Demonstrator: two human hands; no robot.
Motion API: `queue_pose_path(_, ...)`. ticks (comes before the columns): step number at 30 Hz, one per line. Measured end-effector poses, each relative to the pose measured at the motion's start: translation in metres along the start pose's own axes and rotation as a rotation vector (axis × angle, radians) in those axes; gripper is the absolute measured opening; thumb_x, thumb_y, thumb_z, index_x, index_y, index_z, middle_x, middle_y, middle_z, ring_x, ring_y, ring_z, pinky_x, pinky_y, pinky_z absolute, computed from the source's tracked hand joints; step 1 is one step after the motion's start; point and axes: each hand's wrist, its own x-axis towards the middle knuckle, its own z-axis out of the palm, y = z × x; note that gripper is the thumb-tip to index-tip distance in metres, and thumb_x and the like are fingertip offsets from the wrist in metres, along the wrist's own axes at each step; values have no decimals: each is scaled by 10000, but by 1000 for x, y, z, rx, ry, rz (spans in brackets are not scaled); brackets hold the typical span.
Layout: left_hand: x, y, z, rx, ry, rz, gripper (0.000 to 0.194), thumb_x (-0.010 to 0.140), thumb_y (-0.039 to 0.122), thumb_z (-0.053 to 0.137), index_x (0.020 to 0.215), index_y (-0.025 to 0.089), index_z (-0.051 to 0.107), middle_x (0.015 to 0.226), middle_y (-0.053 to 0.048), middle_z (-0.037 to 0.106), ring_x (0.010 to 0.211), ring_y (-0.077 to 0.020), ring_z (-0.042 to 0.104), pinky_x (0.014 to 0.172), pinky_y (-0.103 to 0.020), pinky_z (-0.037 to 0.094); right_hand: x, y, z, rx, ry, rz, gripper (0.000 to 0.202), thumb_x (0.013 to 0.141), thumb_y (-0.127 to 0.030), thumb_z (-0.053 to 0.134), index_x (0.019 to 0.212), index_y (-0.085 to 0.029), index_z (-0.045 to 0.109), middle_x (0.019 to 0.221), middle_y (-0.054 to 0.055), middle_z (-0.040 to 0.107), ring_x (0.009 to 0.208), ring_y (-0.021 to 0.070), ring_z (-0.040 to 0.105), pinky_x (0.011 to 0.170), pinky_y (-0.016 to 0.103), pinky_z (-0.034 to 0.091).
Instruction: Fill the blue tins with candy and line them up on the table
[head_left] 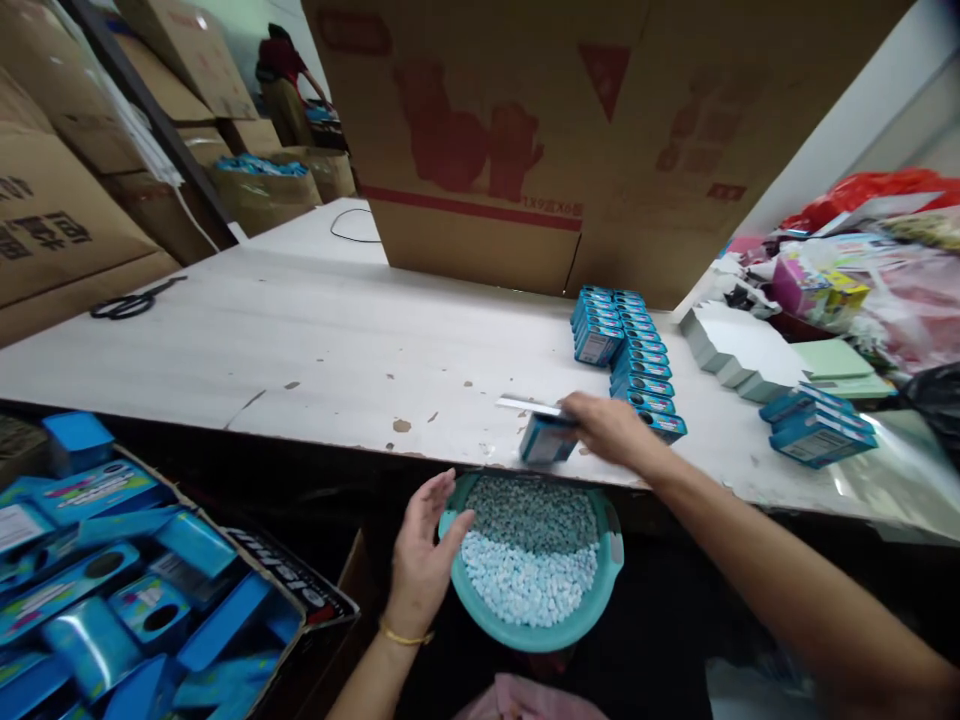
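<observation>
My right hand (604, 425) is closed on a small blue box (547, 440) at the table's front edge. A thin white flat piece (525, 404) juts out to the left from the top of that box. My left hand (427, 545) has its fingers apart and holds nothing, at the left rim of a teal basin (551, 640). Small pale blue and grey-green pieces (529, 575) lie in the basin. Beyond my right hand, two rows of blue boxes (641, 365) stand on the white table (337, 330).
An open carton of blue boxes (97, 580) is at the lower left. Black scissors (135, 302) lie at the table's left. A large cardboard box (555, 130) stands behind. White stacked sheets (739, 345) and more blue boxes (821, 430) are right. A person (283, 85) stands far back.
</observation>
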Motion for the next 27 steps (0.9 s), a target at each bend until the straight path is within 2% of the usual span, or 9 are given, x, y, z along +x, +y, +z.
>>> queue_pose_path(4, -5, 9, -63, 214, 123, -6, 352, 706, 330, 566, 1017, 171, 519, 1070, -82, 572, 1012, -198, 524, 936, -398, 385, 50, 56, -13, -75, 97, 249, 269, 764, -226, 486, 992, -95, 541, 991, 145, 573, 901, 261, 546, 720, 403, 400)
queue_pose_path(8, -24, 12, -127, 486, 326, 48, 353, 713, 365, 542, 1002, 162, 526, 1026, -80, 587, 959, -196, 546, 903, -387, 406, 71, 83, -7, -36, 141, 419, 260, 801, -249, 411, 802, -69, 598, 820, 187, 603, 873, 317, 565, 645, 460, 415)
queue_pose_path(10, -34, 13, -158, 728, 457, 103, 370, 719, 370, 525, 1030, 170, 511, 1056, -85, 567, 997, -206, 521, 916, -389, 384, 71, 93, -1, -1, 183, 430, 293, 806, -331, 383, 736, -151, 603, 827, 162, 609, 898, 333, 557, 659, 505, 397)
queue_pose_path(11, -39, 14, -174, 875, 525, 111, 395, 717, 371, 523, 1057, 173, 496, 1089, -93, 546, 1036, -221, 493, 930, -401, 362, 69, 98, 3, 14, 257, 418, 344, 808, -401, 341, 727, -198, 607, 825, 141, 614, 899, 321, 560, 677, 508, 382)
queue_pose_path(13, -45, 15, -202, 1152, 643, 50, 482, 699, 375, 532, 1123, 161, 451, 1162, -125, 492, 1108, -268, 427, 946, -444, 317, 60, 102, 11, 30, 363, 356, 444, 782, -523, 263, 803, -247, 611, 828, 150, 625, 841, 314, 578, 655, 492, 382)
queue_pose_path(15, -44, 14, -225, 1299, 643, -70, 556, 687, 369, 537, 1171, 129, 406, 1189, -159, 466, 1128, -302, 401, 935, -463, 310, 42, 93, 20, 84, 429, 235, 484, 747, -581, 257, 928, -279, 589, 780, 134, 627, 752, 306, 594, 627, 440, 410)
queue_pose_path(19, -16, 6, -249, 1237, 512, -200, 548, 715, 375, 491, 1190, 121, 390, 1148, -159, 504, 1059, -273, 477, 895, -394, 360, -9, 44, 43, 355, 285, 13, 489, 680, -606, 345, 930, -258, 581, 719, 89, 645, 631, 284, 599, 541, 374, 448)
queue_pose_path(23, 28, -12, -249, 1067, 508, -366, 587, 721, 396, 485, 1230, 142, 341, 988, -128, 595, 886, -244, 575, 783, -355, 425, -51, -1, 73, 597, 97, -105, 391, 710, -499, 446, 922, -213, 609, 877, 56, 668, 769, 241, 612, 661, 329, 496)
queue_pose_path(27, 53, -27, -247, 1040, 466, -354, 507, 720, 364, 494, 1184, 184, 398, 961, -105, 608, 869, -234, 580, 757, -344, 430, -75, -17, 98, 684, -55, -117, 384, 745, -430, 485, 1042, -207, 583, 955, 43, 651, 829, 205, 603, 722, 284, 487)
